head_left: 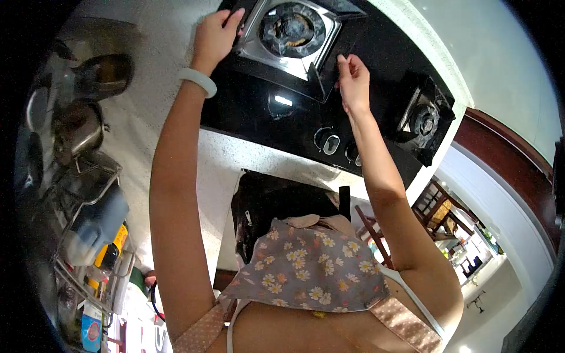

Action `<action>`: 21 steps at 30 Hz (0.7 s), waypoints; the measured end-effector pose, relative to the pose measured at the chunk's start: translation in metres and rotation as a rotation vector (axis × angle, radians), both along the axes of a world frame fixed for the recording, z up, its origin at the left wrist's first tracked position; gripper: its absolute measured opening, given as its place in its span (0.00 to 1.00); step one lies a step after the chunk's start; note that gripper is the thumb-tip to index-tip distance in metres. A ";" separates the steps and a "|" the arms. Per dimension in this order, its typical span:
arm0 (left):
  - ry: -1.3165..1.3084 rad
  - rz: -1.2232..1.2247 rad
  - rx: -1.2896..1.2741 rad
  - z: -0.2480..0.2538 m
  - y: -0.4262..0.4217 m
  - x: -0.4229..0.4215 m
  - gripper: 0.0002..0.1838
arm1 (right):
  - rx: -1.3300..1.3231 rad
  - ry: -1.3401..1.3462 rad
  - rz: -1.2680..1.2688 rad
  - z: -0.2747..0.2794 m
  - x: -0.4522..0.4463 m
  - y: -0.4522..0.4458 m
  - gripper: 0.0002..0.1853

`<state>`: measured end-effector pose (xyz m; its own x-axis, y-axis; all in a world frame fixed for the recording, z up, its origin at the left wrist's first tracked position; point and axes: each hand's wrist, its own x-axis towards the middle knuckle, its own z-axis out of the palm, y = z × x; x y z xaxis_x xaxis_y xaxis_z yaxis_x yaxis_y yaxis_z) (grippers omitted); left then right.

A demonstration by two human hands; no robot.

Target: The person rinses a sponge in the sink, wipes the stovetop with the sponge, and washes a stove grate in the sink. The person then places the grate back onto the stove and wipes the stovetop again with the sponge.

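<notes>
A large burner (292, 29) with a square silver drip plate and a black pan support (276, 77) around it is at the top of the black glass hob (241, 106). My left hand (216, 38), with a pale bangle on the wrist, is closed at the support's left edge; dark material is by its fingertips. Just right of the support, my right hand (354, 81) is closed in a pinch, and what lies between its fingers is too small to name. A control knob (328, 141) sits below, and another is partly behind my right forearm.
A smaller burner (424, 119) is on the hob's right side. To the left are metal pots (79, 126) and a wire rack (118, 176) with bottles and cartons. A black bag-like item (282, 194) is below the counter edge. Chairs stand at the right.
</notes>
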<state>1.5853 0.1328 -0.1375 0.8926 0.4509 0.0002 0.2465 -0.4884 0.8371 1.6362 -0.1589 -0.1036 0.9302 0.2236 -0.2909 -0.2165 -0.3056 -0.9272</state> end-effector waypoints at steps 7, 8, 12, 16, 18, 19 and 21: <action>-0.308 0.354 -0.214 0.037 0.012 -0.050 0.16 | 0.002 0.194 0.039 0.019 0.008 -0.013 0.14; -0.340 0.410 -0.243 0.058 0.012 -0.075 0.14 | -0.073 0.087 0.013 0.020 0.007 -0.020 0.15; -0.129 0.451 -0.105 0.116 -0.009 -0.203 0.11 | -0.039 -0.186 -0.100 0.023 -0.003 -0.040 0.13; 0.011 0.559 -0.198 0.121 -0.049 -0.335 0.11 | 0.037 -0.311 -0.002 0.054 -0.042 -0.011 0.09; -0.013 0.660 -0.283 0.124 -0.080 -0.391 0.11 | 0.094 -0.433 0.131 0.066 -0.076 0.015 0.08; -0.021 0.761 -0.367 0.118 -0.095 -0.416 0.11 | 0.072 -0.366 0.232 0.078 -0.101 0.025 0.08; -0.058 0.809 -0.373 0.112 -0.127 -0.461 0.11 | 0.119 -0.200 0.545 0.080 -0.150 0.036 0.09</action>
<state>1.1241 0.0058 -0.0254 0.3044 0.9226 -0.2370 0.3500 0.1231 0.9286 1.4858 -0.1233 -0.0232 0.7063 0.7049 -0.0653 0.1247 -0.2147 -0.9687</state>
